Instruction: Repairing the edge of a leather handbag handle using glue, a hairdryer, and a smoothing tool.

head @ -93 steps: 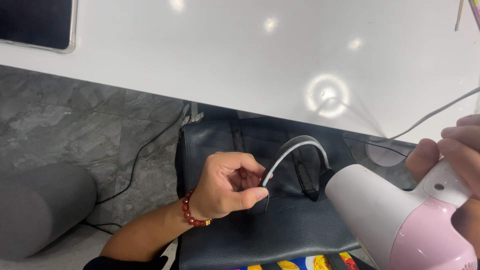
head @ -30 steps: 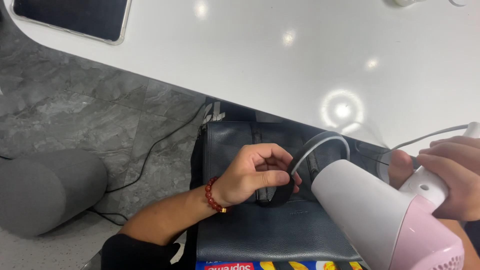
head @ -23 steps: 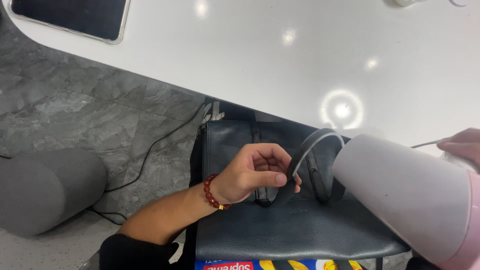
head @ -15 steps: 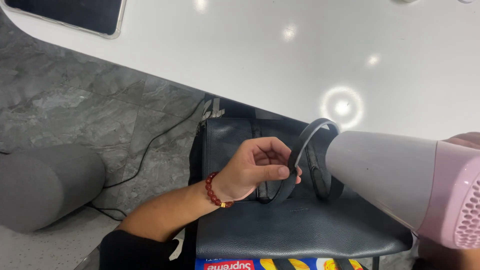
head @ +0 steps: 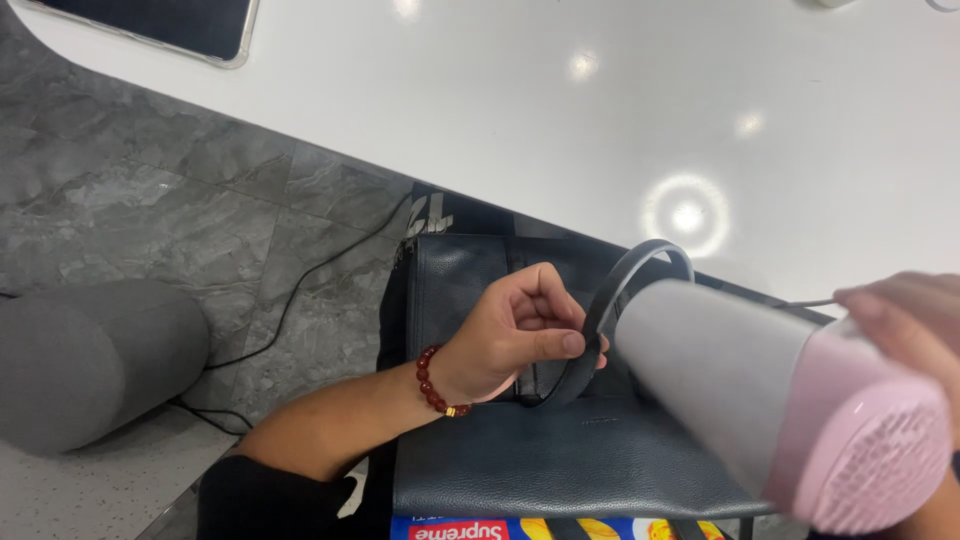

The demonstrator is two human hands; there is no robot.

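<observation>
A dark blue-grey leather bag (head: 560,460) lies flat below the table edge. My left hand (head: 515,335), with a red bead bracelet on the wrist, pinches the bag's looped strap (head: 625,285) and holds it up off the bag. My right hand (head: 905,320) at the right edge grips a pink and white hair dryer (head: 780,400). The dryer's barrel points left at the strap, its nozzle almost touching the loop. The dryer's rear grille faces the camera.
A glossy white table (head: 560,110) spans the top, with a dark tablet (head: 170,25) at its far left corner. A grey rounded cushion (head: 85,360) sits on the grey marble floor at left, and a black cable (head: 300,290) runs across the floor. A colourful package (head: 520,528) lies below the bag.
The hair dryer has swung around from pointing down-left near my right side until its nozzle reaches the strap. My left hand kept its hold on the strap, lifting the loop slightly.
</observation>
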